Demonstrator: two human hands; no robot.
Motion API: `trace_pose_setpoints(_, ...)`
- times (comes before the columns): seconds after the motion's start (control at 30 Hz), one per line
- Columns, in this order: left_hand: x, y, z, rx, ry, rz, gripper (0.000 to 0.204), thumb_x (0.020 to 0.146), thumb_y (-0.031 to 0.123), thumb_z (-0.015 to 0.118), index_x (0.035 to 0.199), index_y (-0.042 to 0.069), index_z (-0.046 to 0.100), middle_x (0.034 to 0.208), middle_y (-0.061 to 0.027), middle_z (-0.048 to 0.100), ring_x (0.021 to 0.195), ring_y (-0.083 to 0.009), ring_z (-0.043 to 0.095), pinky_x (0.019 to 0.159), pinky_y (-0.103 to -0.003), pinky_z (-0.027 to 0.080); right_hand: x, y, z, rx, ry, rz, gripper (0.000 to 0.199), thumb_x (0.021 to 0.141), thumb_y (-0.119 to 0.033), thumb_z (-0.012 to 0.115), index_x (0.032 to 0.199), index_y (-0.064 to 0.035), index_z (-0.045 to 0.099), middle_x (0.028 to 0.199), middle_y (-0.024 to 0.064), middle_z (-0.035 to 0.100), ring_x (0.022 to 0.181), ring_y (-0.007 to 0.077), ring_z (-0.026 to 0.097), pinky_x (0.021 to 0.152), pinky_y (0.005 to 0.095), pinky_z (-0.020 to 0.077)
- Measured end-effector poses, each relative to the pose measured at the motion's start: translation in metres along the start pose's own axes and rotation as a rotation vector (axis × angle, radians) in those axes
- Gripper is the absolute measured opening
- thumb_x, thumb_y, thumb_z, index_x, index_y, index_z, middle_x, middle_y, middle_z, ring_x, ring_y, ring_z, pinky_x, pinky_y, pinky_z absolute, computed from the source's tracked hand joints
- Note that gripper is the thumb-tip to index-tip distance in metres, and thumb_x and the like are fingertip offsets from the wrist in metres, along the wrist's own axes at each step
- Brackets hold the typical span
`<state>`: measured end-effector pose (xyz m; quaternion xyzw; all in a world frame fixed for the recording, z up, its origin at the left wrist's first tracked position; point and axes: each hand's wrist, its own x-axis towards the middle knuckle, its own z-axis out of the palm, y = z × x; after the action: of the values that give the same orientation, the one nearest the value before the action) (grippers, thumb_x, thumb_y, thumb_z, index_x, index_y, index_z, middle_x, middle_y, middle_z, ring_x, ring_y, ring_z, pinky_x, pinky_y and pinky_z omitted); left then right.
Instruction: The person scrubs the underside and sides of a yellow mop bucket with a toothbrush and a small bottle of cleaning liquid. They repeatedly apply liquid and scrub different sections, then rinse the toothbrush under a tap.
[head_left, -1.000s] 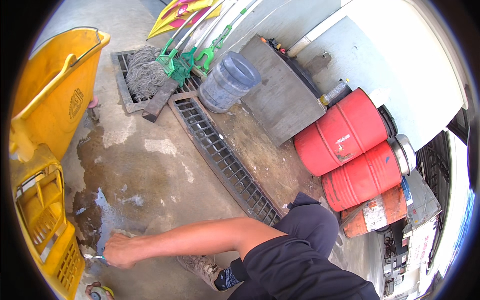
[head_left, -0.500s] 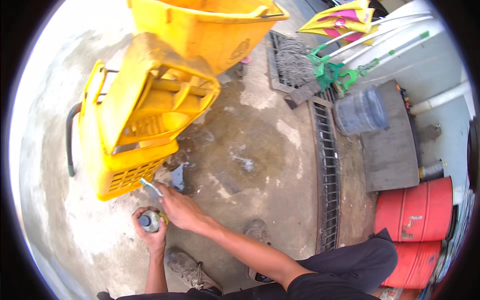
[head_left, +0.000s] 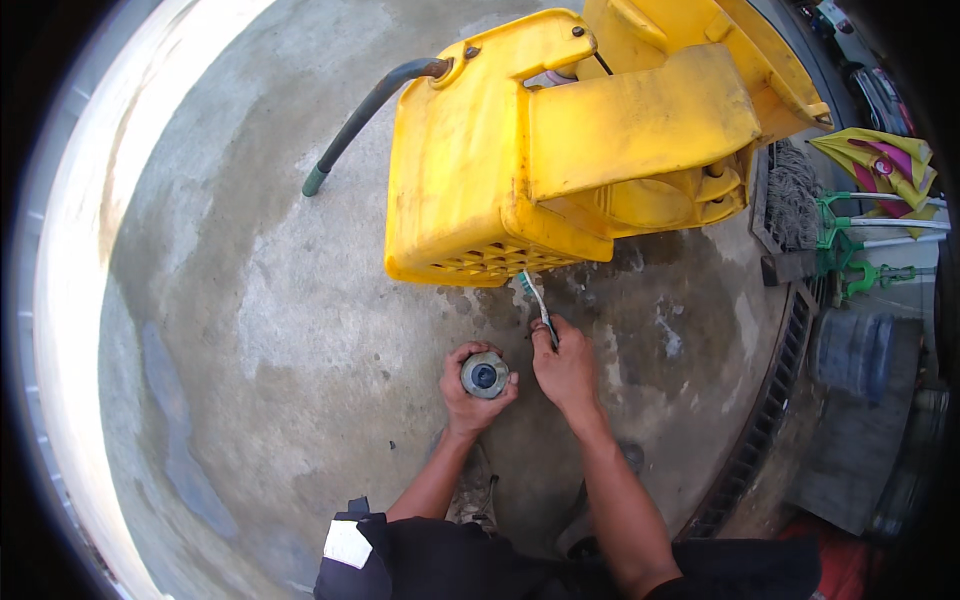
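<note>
My left hand is wrapped round a bottle with a dark cap, seen from above. Just to its right, my right hand grips a toothbrush by its dark lower handle. The brush's green-and-white bristled head points away from me, close to the lower edge of a yellow mop wringer; whether it touches cannot be told. The wringer lies tipped on the concrete, its grid of holes facing me and its dark bent handle reaching out to the left.
Behind the wringer stands a yellow bucket. At right are a grey string mop, green-and-white mop handles, a clear water jug and a floor drain grate. Wet patches mark the concrete. A red drum shows at lower right.
The view has swung left, so the wringer and bucket now appear farther right. Both hands still hold the bottle and toothbrush; the bottle now sits more upright toward me.
</note>
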<state>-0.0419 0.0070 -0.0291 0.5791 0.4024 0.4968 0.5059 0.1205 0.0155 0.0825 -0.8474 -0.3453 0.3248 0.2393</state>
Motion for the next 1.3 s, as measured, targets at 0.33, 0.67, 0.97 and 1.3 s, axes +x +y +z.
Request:
trace_pose_setpoints(0.33, -0.002, -0.005, -0.004, -0.012, -0.048, 0.005, 0.069, 0.080, 0.004, 0.092, 0.135, 0.006, 0.050, 0.123, -0.0151, 0.068, 0.115, -0.0251, 0.070, 0.104, -0.041, 0.057, 0.019, -0.026, 0.027, -0.103, -0.017, -0.098, 0.031, 0.116, -0.025, 0.053, 0.124, 0.0010, 0.068, 0.104, 0.0334, 0.077, 0.102, 0.0575, 0.073, 0.089, 0.0669, 0.0546)
trace_pose_setpoints(0.67, 0.017, -0.018, 0.000, -0.013, -0.066, 0.097, 0.065, 0.089, 0.006, 0.088, 0.142, 0.004, 0.050, 0.128, -0.0150, 0.064, 0.120, -0.0280, 0.067, 0.109, -0.045, 0.054, 0.039, -0.007, 0.016, 0.127, -0.067, -0.148, 0.025, 0.114, -0.018, 0.057, 0.126, 0.0011, 0.067, 0.103, 0.0342, 0.075, 0.102, 0.0587, 0.071, 0.086, 0.0659, 0.0536)
trace_pose_setpoints(0.97, 0.023, -0.078, -0.025, 0.204, 0.083, 0.217, 0.057, 0.102, 0.003, 0.080, 0.150, -0.004, 0.051, 0.140, -0.0198, 0.064, 0.130, -0.0323, 0.064, 0.119, -0.049, 0.050, 0.054, 0.032, 0.073, 0.301, 0.023, -0.066, 0.013, 0.097, -0.004, 0.062, 0.108, 0.0028, 0.063, 0.105, 0.0295, 0.070, 0.106, 0.0493, 0.070, 0.089, 0.0559, 0.0540)
trace_pose_setpoints(1.3, 0.026, -0.060, -0.007, 0.180, 0.024, 0.214, 0.074, 0.093, 0.015, 0.090, 0.152, 0.000, 0.047, 0.142, -0.0170, 0.058, 0.132, -0.0314, 0.061, 0.120, -0.049, 0.048, 0.070, 0.051, 0.121, 0.335, -0.036, -0.126, 0.027, 0.108, -0.011, 0.055, 0.126, 0.0077, 0.058, 0.104, 0.0325, 0.072, 0.103, 0.0503, 0.072, 0.090, 0.0564, 0.0567)
